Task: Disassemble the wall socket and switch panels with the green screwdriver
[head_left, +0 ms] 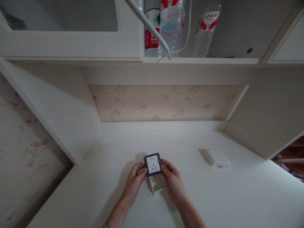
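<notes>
I hold a square wall socket [153,164] with a dark frame and white face, a little above the white desk [213,196]. My left hand [134,182] grips its left edge with curled fingers. My right hand [173,180] grips its right edge the same way. Directly under the socket, between my hands, a white mounting box [157,183] sits on the desk, partly hidden by the socket and my fingers.
A white switch unit [217,157] lies to the right on the desk. A small white plate [106,144] leans at the back left corner. Above, a shelf holds plastic water bottles [172,27]. Cabinet side walls close in the desk on both sides.
</notes>
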`<act>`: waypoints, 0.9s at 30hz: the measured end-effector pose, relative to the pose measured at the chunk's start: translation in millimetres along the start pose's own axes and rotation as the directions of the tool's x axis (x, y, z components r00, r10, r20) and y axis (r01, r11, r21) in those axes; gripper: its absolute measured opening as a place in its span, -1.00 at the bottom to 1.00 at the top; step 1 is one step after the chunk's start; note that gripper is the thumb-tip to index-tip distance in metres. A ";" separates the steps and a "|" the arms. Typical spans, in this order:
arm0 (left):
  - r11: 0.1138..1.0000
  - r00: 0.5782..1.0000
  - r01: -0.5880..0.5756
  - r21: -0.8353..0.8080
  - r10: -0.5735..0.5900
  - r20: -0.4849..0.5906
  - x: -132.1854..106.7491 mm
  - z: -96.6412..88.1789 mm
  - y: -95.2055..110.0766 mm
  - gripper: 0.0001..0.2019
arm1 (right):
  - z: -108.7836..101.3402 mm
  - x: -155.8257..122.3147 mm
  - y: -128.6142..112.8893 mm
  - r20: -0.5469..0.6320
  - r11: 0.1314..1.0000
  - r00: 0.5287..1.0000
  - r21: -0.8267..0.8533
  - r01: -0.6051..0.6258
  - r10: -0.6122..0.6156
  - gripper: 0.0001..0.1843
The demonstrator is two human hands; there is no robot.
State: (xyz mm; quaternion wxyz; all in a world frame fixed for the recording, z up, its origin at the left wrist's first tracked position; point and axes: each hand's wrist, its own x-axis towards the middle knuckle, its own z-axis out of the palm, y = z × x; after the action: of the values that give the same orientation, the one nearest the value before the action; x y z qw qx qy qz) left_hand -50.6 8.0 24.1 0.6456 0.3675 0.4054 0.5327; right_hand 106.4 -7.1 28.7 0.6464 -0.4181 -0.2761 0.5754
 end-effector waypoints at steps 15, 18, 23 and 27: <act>0.994 0.998 0.043 -0.099 -0.037 0.059 2.8 -1.6 2.6 -0.66 | 1.6 -1.8 -0.6 0.013 0.996 0.999 0.080 -0.035 0.034 -0.61; 0.990 0.998 0.052 -0.128 -0.047 0.045 2.8 -1.1 3.9 -0.66 | 1.1 -1.4 0.2 0.007 0.997 0.999 0.071 -0.031 0.031 -0.59; 0.989 0.998 0.060 -0.138 -0.054 0.044 3.8 -2.0 2.3 -0.70 | 1.8 -1.7 -0.5 -0.006 0.999 1.000 0.046 -0.014 0.014 -0.57; 0.990 0.999 0.033 -0.141 -0.027 0.040 5.1 -3.0 1.3 -0.70 | 2.2 -2.6 -1.1 -0.001 0.999 1.000 0.042 -0.027 0.027 -0.58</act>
State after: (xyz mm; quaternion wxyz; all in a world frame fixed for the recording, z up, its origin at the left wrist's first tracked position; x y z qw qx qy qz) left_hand -53.4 13.4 23.4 0.6855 0.3247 0.3598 0.5434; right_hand 104.6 -9.1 31.0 0.6477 -0.4085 -0.2576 0.5893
